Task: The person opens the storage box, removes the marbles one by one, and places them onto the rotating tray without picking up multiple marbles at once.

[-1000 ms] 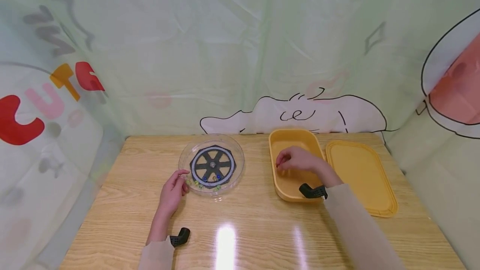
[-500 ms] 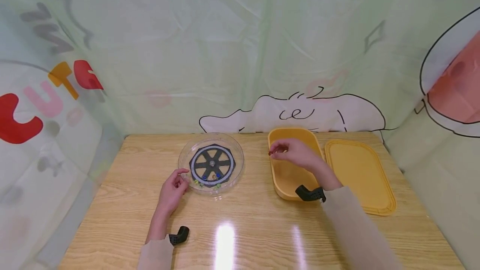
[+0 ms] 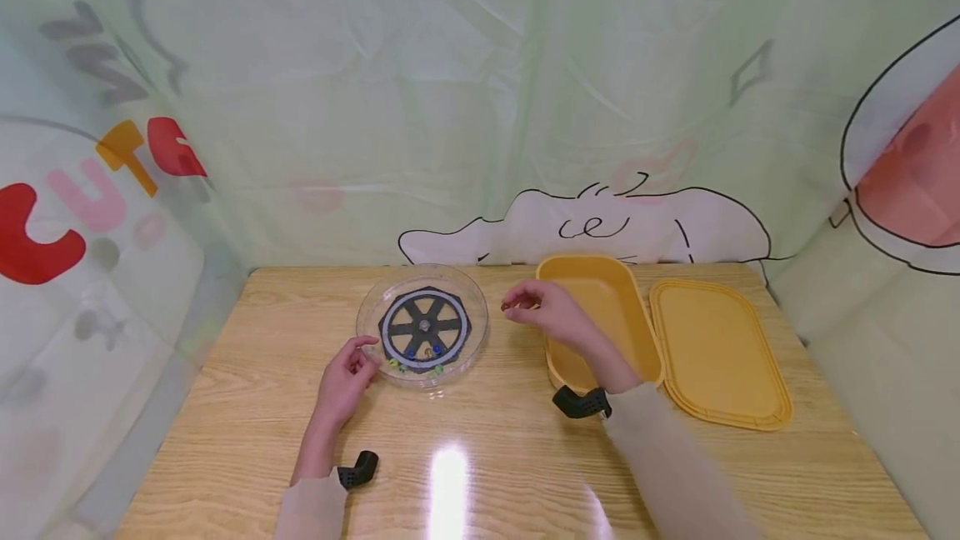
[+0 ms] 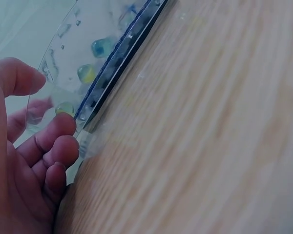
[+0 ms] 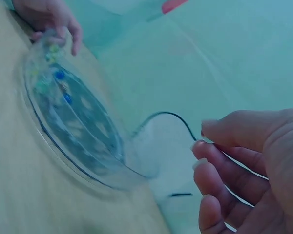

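A round clear plastic dish stands on the table with a dark six-spoked wheel-like piece in it. Green-yellow glass marbles and blue marbles lie in its near part. My left hand holds the dish at its near-left rim, one finger showing through the clear wall in the left wrist view. My right hand is in the air between the dish and a yellow tub, pinching a small reddish thing between thumb and forefinger. The fingertips hide most of it.
The yellow tub's matching lid lies flat on the table to its right. Behind the wooden table hangs a pale green printed curtain, close to the back edge.
My right hand has risen out of the yellow tub and moved left past its rim, carrying the small reddish thing. My left hand has stayed at the dish's rim.
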A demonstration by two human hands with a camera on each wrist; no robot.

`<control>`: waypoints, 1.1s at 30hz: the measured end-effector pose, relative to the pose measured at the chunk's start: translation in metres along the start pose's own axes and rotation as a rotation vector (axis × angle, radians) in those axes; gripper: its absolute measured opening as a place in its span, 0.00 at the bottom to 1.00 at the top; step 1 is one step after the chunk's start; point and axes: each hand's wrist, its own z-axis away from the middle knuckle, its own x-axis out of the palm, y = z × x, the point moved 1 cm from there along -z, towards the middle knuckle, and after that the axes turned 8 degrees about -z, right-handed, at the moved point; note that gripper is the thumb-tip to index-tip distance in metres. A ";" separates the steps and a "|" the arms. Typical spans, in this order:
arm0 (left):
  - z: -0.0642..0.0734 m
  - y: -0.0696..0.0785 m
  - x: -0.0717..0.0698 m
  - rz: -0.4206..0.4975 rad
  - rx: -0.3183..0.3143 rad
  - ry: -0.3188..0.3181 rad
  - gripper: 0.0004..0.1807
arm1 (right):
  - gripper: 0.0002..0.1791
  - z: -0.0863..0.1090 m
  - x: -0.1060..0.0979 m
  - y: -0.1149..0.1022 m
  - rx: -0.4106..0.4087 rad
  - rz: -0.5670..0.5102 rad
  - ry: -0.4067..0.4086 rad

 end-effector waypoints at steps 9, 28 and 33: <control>0.000 -0.002 0.000 -0.009 -0.003 0.004 0.15 | 0.07 -0.007 0.049 0.012 -0.023 -0.005 -0.021; -0.002 -0.001 -0.001 -0.027 -0.017 -0.004 0.15 | 0.06 -0.010 0.079 0.020 -0.020 -0.065 -0.035; -0.001 -0.001 -0.001 -0.021 -0.014 -0.006 0.15 | 0.07 -0.009 0.085 0.024 -0.021 -0.074 -0.040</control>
